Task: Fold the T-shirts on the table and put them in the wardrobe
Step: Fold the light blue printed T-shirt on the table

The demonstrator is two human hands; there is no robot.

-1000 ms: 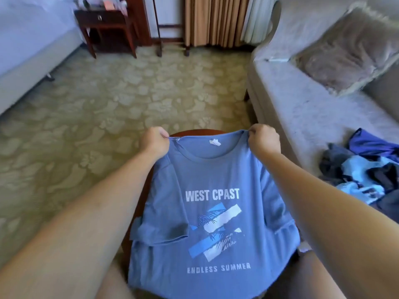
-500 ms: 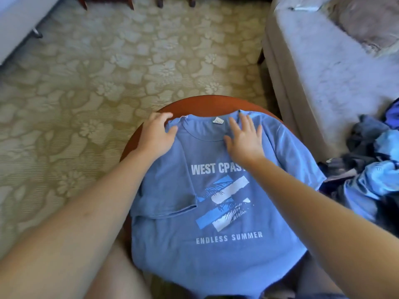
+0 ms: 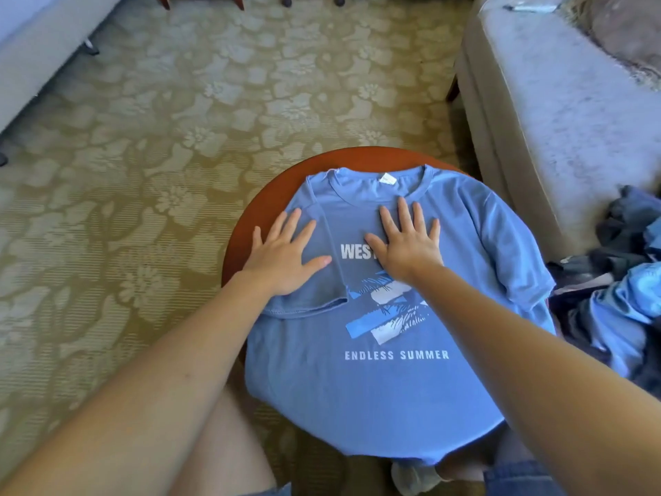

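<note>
While both hands lie flat on it, the blue shirt rests face up on the round brown bench. Its neck points away from the person, and its bottom edge hangs over the near side of the bench. The left hand is wide open with fingers spread. It presses down on the folded sleeve, which lies in over the chest. The right hand is wide open too, palm down on the chest just below the neck. It hides part of the white word "WEST". Neither hand grips anything. The other sleeve is spread out and droops over the bench edge. White words near the bottom read "ENDLESS SUMMER". A heap of blue and dark clothes lies at the right by the grey sofa. The carpet below has a flower pattern.
</note>
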